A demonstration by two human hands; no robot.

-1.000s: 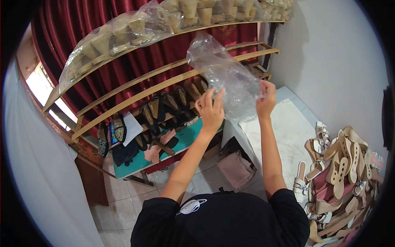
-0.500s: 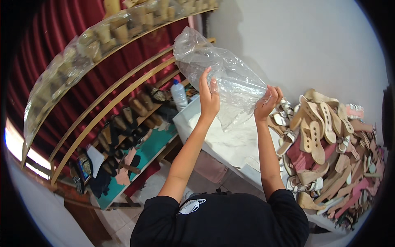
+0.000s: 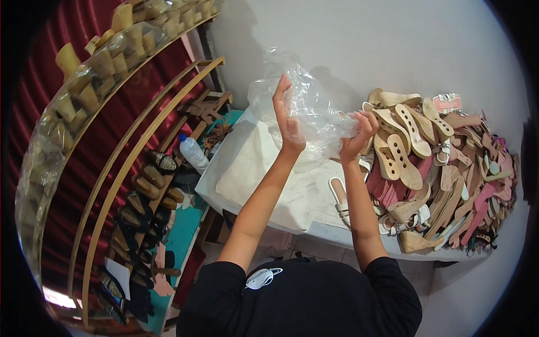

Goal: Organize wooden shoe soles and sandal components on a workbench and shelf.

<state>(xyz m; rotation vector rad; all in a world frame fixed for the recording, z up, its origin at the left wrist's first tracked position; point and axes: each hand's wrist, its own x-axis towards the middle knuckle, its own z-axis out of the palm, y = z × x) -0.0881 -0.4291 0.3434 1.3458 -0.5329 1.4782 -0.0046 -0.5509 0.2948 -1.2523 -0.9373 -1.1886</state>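
A large clear plastic bag (image 3: 311,112) hangs crumpled between my raised hands, above the white-covered table. My left hand (image 3: 288,121) is at its left side, fingers stretched upward and thumb apart, with the film against the palm. On the other side my right hand (image 3: 359,135) has its fingers curled on the bag's gathered edge. White sheet material (image 3: 252,174) lies on the table below. Just left of my right forearm is a white-strapped sandal (image 3: 338,196).
Wooden wedge soles (image 3: 407,163), sandals and pink and brown pieces are heaped at right. Along the left runs a wooden rack (image 3: 106,191) with wrapped shoe forms (image 3: 90,98) on top. A blue-capped bottle (image 3: 192,151) stands near the table's left corner.
The bag has bunched up and become shorter between my hands. My view has shifted, so the table and sandal heap sit further left. My right hand still grips the bag.
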